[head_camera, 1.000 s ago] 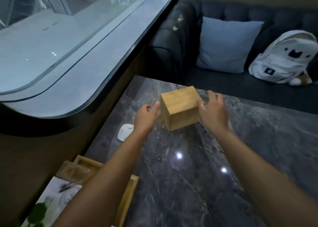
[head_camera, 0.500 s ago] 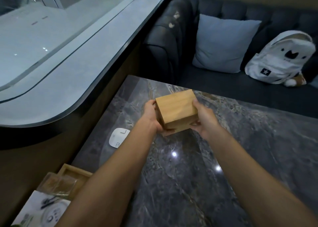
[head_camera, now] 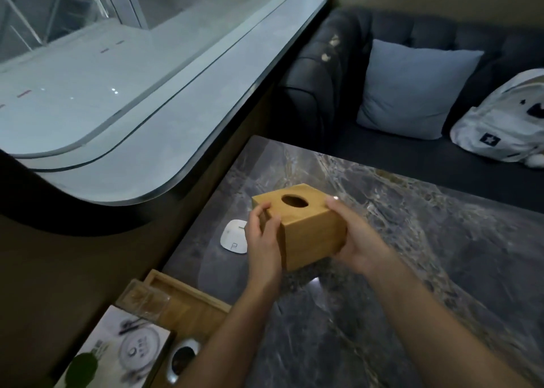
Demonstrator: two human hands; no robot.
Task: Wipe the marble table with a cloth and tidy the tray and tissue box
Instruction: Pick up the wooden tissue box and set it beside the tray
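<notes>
A wooden tissue box (head_camera: 306, 228) with an oval hole in its top is held between both hands above the dark marble table (head_camera: 426, 270). My left hand (head_camera: 262, 240) grips its left side and my right hand (head_camera: 353, 240) clasps its right side and lower edge. The hole faces up and no tissue shows in it. A wooden tray (head_camera: 188, 302) lies at the table's near left corner, partly hidden by my left forearm. No cloth is visible.
A small white flat device (head_camera: 234, 236) lies on the table left of the box. The tray holds a clear container (head_camera: 144, 299), a printed card (head_camera: 117, 349) and a round metal object (head_camera: 182, 358). A dark sofa (head_camera: 382, 140) with a blue cushion (head_camera: 412, 90) and a white backpack (head_camera: 506, 122) stands behind.
The box has been lifted, turned so its holed top faces up, and brought nearer to me. Both hands closed on its sides during that turn.
</notes>
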